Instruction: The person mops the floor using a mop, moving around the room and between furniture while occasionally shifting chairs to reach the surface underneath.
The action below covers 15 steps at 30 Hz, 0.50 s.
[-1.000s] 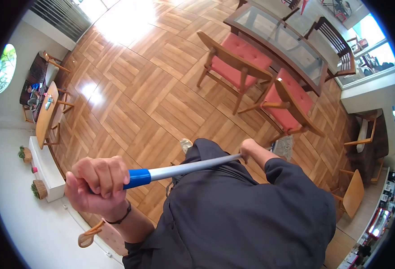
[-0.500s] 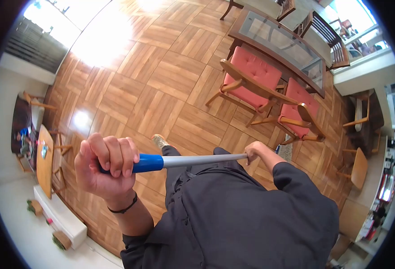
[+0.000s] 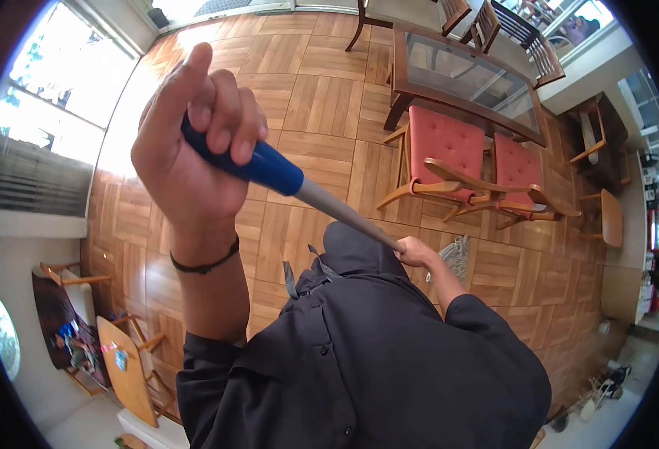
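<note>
A metal pole (image 3: 344, 213) with a blue grip (image 3: 273, 168) runs slantwise in front of my body. High on the left, my left hand (image 3: 202, 142) has its fingers wrapped round the blue grip, the thumb pointing up along it. Lower down the pole, my right hand (image 3: 417, 252) is closed round the grey shaft. Beyond my right hand a grey mop head (image 3: 453, 258) lies on the wooden floor. The part of the pole past my right hand is hidden.
Two chairs with red cushions (image 3: 447, 146) stand beside a glass-topped table (image 3: 468, 71) at the upper right. More chairs stand behind it. At the lower left is a wooden chair (image 3: 124, 367); a shelf counter (image 3: 629, 224) lines the right wall.
My left hand has risen with the blue grip, so the pole now slants more steeply. The view has turned and shifted, and more of the mop head shows beyond my right hand.
</note>
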{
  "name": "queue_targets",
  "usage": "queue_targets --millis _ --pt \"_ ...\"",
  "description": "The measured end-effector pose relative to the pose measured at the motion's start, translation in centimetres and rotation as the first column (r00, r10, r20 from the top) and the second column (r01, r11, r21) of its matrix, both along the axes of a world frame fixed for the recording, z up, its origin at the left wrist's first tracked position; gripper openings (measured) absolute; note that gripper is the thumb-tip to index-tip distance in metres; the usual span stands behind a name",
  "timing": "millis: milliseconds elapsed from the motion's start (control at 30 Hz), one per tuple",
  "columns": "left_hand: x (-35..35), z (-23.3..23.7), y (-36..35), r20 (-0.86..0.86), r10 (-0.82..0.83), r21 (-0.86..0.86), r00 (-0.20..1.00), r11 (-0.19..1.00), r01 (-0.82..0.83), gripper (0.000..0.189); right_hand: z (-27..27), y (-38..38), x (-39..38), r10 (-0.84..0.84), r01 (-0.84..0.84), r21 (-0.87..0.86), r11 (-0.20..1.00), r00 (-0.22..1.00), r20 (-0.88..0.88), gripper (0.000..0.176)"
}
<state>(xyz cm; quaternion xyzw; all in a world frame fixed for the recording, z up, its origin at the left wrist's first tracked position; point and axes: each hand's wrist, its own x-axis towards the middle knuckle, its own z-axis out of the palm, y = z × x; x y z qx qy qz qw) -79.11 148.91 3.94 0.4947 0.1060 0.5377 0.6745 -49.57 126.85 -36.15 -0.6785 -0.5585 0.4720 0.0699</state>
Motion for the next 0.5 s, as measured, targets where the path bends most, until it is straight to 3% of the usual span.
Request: queue_targets --millis 33,100,133,167,267,333,367,400,467,500 --pt "-0.1 -0.6 2.8 0.009 -0.011 -0.012 1.0 1.0 0.011 0.037 -0.1 0.8 -1.7 -0.236 0.24 0.033 0.97 0.967 -0.101 0.018" --pt "-0.5 -2.7 8.3 0.011 -0.086 -0.013 0.996 0.996 0.086 0.036 -1.6 3.5 -3.8 -0.403 0.423 0.137 0.896 0.902 -0.152 0.017" --pt "-0.5 -3.6 11.2 -0.004 -0.033 -0.048 0.999 0.998 0.033 0.035 -2.7 5.1 -4.4 -0.479 0.509 0.187 0.84 0.859 -0.182 0.017" --pt "-0.5 -4.5 14.2 -0.022 0.021 -0.079 1.0 0.997 -0.023 0.035 -4.6 7.0 -4.5 -0.513 0.526 0.159 0.835 0.85 -0.117 0.019" --pt "-1.4 -7.0 24.4 -0.142 0.248 -0.149 0.958 0.952 -0.269 0.03 -2.8 15.9 -5.4 -0.451 0.452 0.027 0.892 0.892 -0.044 0.021" --pt "-2.3 -7.5 31.2 -0.394 0.58 0.049 0.713 0.788 -0.613 0.035 -4.3 22.0 -6.2 -0.375 0.384 0.091 0.919 0.921 -0.101 0.024" --pt "-3.5 -8.0 34.9 -0.529 0.688 0.316 0.497 0.703 -0.637 0.037 -4.6 25.3 -7.1 -0.339 0.355 0.131 0.925 0.932 -0.129 0.026" --pt "-5.1 -8.6 39.0 -0.567 0.786 0.572 0.247 0.591 -0.569 0.04 -4.5 28.9 -8.2 -0.318 0.33 0.082 0.94 0.939 -0.131 0.028" --pt "-9.3 -9.2 46.3 -0.473 0.871 0.877 -0.134 0.451 -0.163 0.04 -4.7 35.9 -10.8 -0.251 0.253 -0.008 0.967 0.957 -0.143 0.035" --pt "-11.0 -8.5 49.1 -0.284 0.951 0.941 -0.122 0.301 0.155 0.038 -5.2 39.1 -12.1 -0.206 0.201 -0.049 0.978 0.966 -0.154 0.039"
